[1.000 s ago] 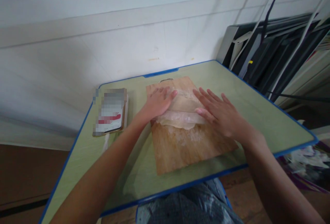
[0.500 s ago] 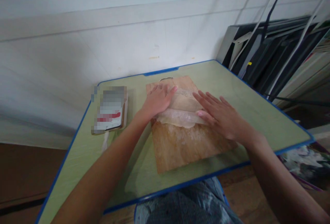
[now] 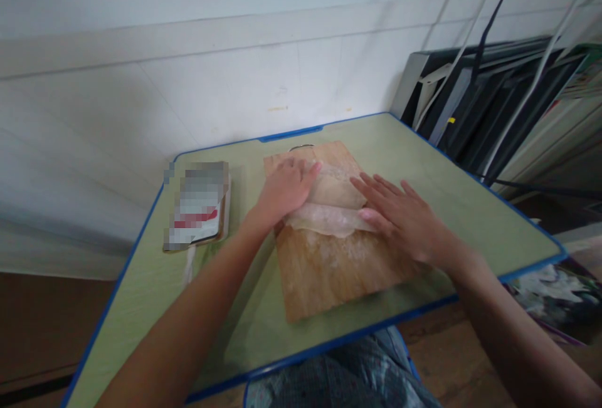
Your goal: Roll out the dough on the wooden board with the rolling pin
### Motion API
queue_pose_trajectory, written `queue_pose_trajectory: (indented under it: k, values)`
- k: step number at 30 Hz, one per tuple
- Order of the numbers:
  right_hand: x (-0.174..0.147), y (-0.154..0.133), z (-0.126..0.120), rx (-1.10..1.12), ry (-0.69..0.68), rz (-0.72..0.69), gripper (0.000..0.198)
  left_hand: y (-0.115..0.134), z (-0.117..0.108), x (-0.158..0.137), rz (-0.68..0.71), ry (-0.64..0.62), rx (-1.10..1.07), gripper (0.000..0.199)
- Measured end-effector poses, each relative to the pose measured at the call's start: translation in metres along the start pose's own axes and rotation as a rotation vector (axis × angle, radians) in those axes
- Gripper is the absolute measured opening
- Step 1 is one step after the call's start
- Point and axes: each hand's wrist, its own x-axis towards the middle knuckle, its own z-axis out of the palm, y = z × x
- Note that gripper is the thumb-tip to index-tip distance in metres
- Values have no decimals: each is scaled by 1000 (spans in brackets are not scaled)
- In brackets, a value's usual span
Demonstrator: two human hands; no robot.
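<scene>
A thin, whitish sheet of dough [image 3: 324, 219] lies on a wooden cutting board [image 3: 324, 282]. Across it, between my hands, runs a smooth tan band that looks like a rolling pin [image 3: 336, 191]; its ends are hidden under my palms. My left hand [image 3: 288, 187] rests flat at the left end, fingers stretched forward and thumb out to the side. At the right end lies my right hand [image 3: 399, 214], palm down with fingers spread. Neither hand wraps its fingers round anything. White flour marks the board in front of the dough.
The board stands on a light green table [image 3: 451, 207] with a blue edge. A phone [image 3: 197, 207], partly blurred out, leans on a stand at the left. A white wall [image 3: 226, 94] rises behind; dark flat panels [image 3: 498, 94] lean together beyond the right edge.
The view has shifted slightly, so everything sits a little further left and lower. Both hands keep nearly the same places on the dough and pin.
</scene>
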Motion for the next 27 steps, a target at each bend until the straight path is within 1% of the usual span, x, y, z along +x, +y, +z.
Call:
queue_pose_trajectory:
  k: [2,4,9,11,13,15,17,19,20,22,25,27]
  values:
    - [5,5,-4,81,-55,21,61,-1,1,11,0,19,-21,56]
    - [1,4,-5,110,-62,2,60,2,0,9,-36,31,12,56]
    - [-26,-15,3,-5,59,-106,62,12,-8,-34,-79,-12,96,56]
    - [-28,-19,6,-53,88,-123,63,10,-8,-43,-70,-38,100,56]
    - [-21,-17,6,-78,88,-115,64,5,-4,-38,-35,-56,127,54]
    - [-9,-10,4,-77,74,-76,65,-3,3,-23,38,-58,170,48]
    - [2,-1,1,-35,41,-24,63,-10,10,-5,110,-45,195,44]
    - [9,4,-2,22,2,20,61,-13,12,7,125,-23,190,43]
    - [10,5,-2,36,-9,27,60,-12,12,8,119,-17,185,43]
    - [5,3,0,7,8,21,62,-8,7,2,97,-32,171,43]
    - [-12,-10,6,-118,92,-8,66,3,-3,-21,-11,-75,137,48]
    - [-23,-18,9,-169,129,-32,66,8,-8,-35,-67,-79,113,53]
